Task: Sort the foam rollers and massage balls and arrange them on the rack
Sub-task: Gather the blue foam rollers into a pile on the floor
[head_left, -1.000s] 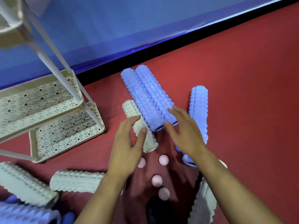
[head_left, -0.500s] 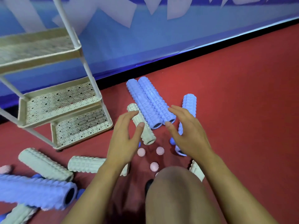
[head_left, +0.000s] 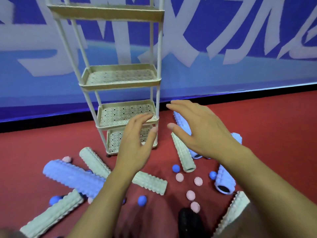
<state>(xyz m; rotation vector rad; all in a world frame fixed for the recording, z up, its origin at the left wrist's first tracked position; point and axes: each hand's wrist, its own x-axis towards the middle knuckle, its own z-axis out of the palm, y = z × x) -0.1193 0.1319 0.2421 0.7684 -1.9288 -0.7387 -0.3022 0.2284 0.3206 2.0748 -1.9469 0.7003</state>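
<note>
A cream rack [head_left: 120,83] with several perforated shelves stands against the blue wall, all its shelves bare. My left hand [head_left: 137,143] hovers open in front of its lower shelves, holding nothing. My right hand [head_left: 202,129] is open too, raised above a cream foam roller [head_left: 183,153] and a blue roller [head_left: 181,121] on the red floor. More rollers lie around: a big blue roller [head_left: 73,177] at left, cream rollers [head_left: 94,162] [head_left: 151,182] [head_left: 53,215], and a blue roller [head_left: 224,181] at right. Pink spiky balls [head_left: 190,194] and blue balls [head_left: 142,200] are scattered between them.
The red floor meets a black strip under the blue banner wall [head_left: 240,74]. A dark shoe [head_left: 188,222] shows at the bottom centre. Another cream roller [head_left: 236,208] lies at the lower right, partly behind my right forearm.
The view has lifted and the whole rack came into sight. Both hands rose from the floor rollers, staying open, with the left now in front of the rack's lower shelves.
</note>
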